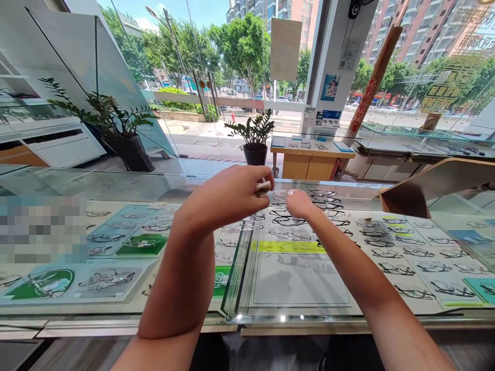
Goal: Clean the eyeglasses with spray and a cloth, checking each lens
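Note:
Both my arms reach out over a glass display counter (232,288) filled with rows of eyeglasses (290,221). My left hand (232,193) is raised above the glass with its fingers pinched on a small pale cloth (263,188). My right hand (299,203) sits lower and further out, fingers closed on a thin clear-framed pair of glasses (281,195) that is hard to make out against the case. The two hands are almost touching.
Glasses lie in rows on white, green and blue trays under the glass. A tan mirror stand (425,188) stands at the right. Beyond the counter are potted plants (253,139), a wooden table (309,157) and shop windows onto a street.

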`<action>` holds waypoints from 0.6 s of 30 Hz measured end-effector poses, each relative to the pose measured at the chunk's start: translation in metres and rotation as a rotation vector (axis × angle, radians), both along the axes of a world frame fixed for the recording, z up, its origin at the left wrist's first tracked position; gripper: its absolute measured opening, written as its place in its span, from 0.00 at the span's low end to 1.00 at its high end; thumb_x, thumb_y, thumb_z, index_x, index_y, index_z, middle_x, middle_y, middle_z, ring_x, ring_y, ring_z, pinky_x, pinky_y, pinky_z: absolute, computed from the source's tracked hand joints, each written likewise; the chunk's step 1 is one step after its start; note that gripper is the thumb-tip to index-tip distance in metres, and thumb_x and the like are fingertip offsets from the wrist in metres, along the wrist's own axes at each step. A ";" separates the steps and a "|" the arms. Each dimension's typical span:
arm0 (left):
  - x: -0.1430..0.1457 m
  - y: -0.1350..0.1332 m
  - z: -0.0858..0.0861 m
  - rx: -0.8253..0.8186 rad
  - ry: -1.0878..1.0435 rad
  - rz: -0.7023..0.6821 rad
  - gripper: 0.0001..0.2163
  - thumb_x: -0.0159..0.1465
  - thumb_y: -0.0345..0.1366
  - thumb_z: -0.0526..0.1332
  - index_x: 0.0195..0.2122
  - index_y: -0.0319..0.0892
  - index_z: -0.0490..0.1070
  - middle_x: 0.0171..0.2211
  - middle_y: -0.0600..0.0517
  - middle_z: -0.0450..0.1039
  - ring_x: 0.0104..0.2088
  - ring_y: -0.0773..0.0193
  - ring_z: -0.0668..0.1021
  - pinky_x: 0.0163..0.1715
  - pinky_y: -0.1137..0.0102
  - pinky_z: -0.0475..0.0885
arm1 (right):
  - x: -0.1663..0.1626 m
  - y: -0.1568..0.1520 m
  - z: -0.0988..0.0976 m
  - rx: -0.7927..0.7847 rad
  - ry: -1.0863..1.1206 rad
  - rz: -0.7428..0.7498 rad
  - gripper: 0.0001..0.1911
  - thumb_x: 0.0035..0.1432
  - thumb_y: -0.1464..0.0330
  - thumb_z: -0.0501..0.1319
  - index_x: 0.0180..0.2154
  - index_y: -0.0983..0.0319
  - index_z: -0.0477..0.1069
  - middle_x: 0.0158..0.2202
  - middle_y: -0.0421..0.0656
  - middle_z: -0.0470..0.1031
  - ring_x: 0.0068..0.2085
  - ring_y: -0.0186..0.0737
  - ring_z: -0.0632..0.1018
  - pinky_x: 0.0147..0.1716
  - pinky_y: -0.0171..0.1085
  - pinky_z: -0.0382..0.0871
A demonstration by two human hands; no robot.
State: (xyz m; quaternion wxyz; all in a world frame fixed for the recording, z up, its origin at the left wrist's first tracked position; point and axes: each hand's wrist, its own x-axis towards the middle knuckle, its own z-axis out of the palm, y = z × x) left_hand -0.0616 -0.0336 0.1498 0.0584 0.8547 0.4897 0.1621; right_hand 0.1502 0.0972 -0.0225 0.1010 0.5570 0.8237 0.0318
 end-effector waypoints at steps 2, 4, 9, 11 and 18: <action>0.001 -0.005 0.002 0.006 -0.038 -0.044 0.09 0.58 0.35 0.62 0.39 0.48 0.77 0.30 0.51 0.77 0.30 0.57 0.75 0.33 0.65 0.61 | 0.000 -0.001 0.002 0.006 0.009 -0.011 0.16 0.70 0.68 0.56 0.47 0.64 0.82 0.52 0.61 0.83 0.58 0.59 0.76 0.57 0.50 0.65; 0.000 -0.008 0.003 0.020 -0.077 -0.084 0.08 0.58 0.35 0.61 0.39 0.48 0.77 0.30 0.51 0.78 0.31 0.58 0.75 0.33 0.65 0.61 | 0.001 -0.003 0.008 0.025 0.025 -0.023 0.18 0.71 0.65 0.55 0.47 0.64 0.82 0.52 0.61 0.83 0.57 0.59 0.76 0.56 0.51 0.65; -0.002 -0.010 0.002 0.107 -0.197 -0.108 0.05 0.61 0.36 0.62 0.35 0.46 0.77 0.30 0.52 0.78 0.30 0.62 0.74 0.33 0.66 0.64 | 0.014 -0.018 0.046 0.108 0.089 -0.041 0.23 0.75 0.60 0.50 0.49 0.64 0.81 0.52 0.58 0.83 0.58 0.59 0.75 0.54 0.51 0.65; -0.001 -0.009 0.002 0.133 -0.266 -0.109 0.04 0.62 0.35 0.62 0.34 0.45 0.77 0.29 0.53 0.78 0.29 0.63 0.74 0.33 0.67 0.64 | 0.022 -0.032 0.066 0.168 0.131 -0.042 0.24 0.76 0.60 0.48 0.52 0.62 0.80 0.55 0.56 0.82 0.57 0.57 0.74 0.53 0.50 0.65; 0.005 0.007 -0.001 0.107 -0.580 -0.245 0.02 0.63 0.34 0.63 0.35 0.43 0.73 0.32 0.52 0.77 0.32 0.64 0.75 0.35 0.68 0.68 | 0.034 -0.113 0.127 0.548 0.662 0.129 0.20 0.75 0.60 0.52 0.52 0.58 0.81 0.60 0.46 0.81 0.54 0.54 0.75 0.54 0.53 0.65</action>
